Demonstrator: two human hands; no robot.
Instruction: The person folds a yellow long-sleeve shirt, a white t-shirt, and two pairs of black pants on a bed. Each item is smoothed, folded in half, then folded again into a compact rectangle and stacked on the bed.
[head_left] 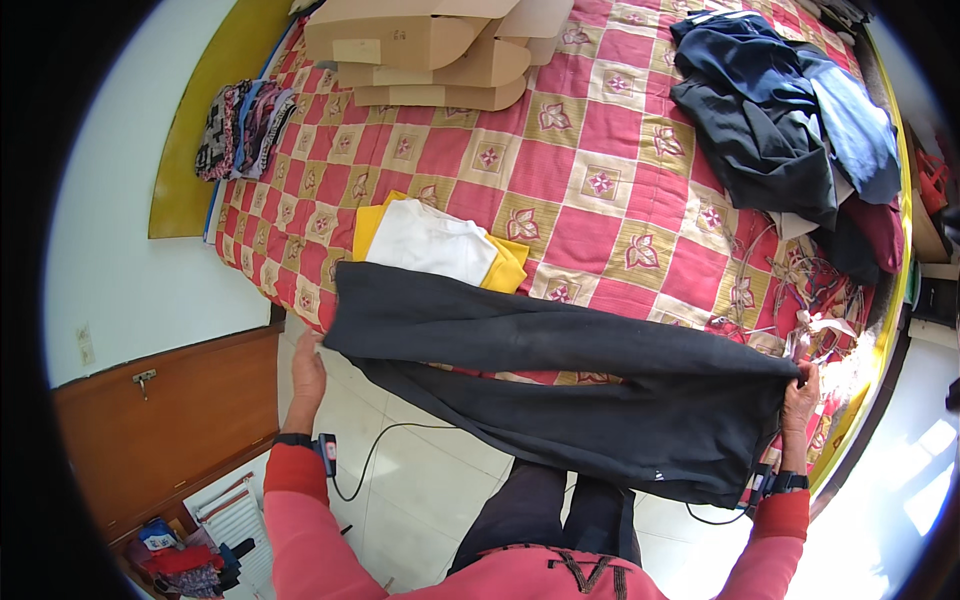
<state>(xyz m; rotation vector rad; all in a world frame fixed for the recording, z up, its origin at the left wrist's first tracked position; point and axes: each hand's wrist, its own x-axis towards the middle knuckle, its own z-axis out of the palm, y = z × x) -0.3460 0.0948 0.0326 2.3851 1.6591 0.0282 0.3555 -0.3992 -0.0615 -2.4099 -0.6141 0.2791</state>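
A pair of black trousers (540, 345) stretches sideways in front of me, partly over the bed's near edge and partly over the floor. At its waist end, my right hand (800, 398) is closed on the waistband corner. My left hand (309, 368) is closed at the hem of the upper leg, its fingertips partly hidden by the cloth. The other leg hangs lower, with a narrow gap between the two. Just beyond the trousers lies a white and yellow garment (430, 240), its near edge covered by them.
The bed has a red and beige checked cover (580, 170). On it are cardboard boxes (420, 60), folded patterned clothes (245, 130), a heap of dark clothes (770, 120) and tangled cords (800, 280). A cable (385, 432) runs from my left wrist. A wooden cabinet (180, 420) stands at left.
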